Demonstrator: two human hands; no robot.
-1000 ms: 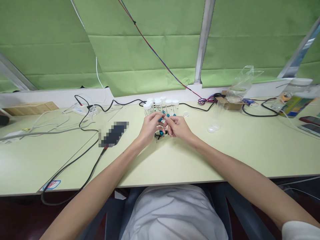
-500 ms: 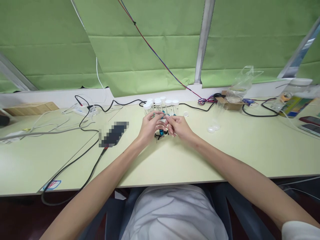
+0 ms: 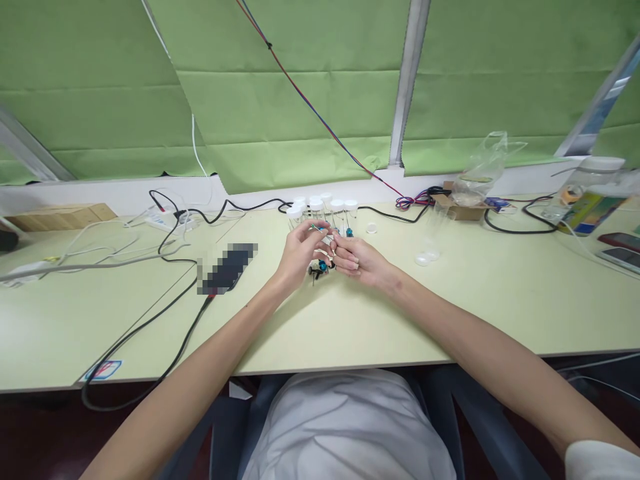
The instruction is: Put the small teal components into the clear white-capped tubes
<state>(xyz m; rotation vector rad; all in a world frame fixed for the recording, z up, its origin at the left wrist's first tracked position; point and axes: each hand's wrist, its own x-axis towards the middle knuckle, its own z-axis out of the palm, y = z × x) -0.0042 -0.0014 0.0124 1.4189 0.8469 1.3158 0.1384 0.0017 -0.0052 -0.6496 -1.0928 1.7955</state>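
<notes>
In the head view my left hand is closed in a pinch on a thin, wire-like piece with a green tint; its exact kind is too small to tell. My right hand meets it fingertip to fingertip, fingers curled, and whatever they grip is hidden. Under the hands, a small cluster of blue and black parts lies on the table, partly covered by my fingers. Just behind stand several clear tubes with white caps, with small blue items among them.
A white cap lies right of the tubes, and clear tubes with white caps lie farther right. A phone on a black cable sits left. An open cardboard box and a plastic bag are at the back right.
My right hand has turned so more of its curled fingers and inner wrist show, and its fingertips have shifted slightly. The left hand has hardly moved.
</notes>
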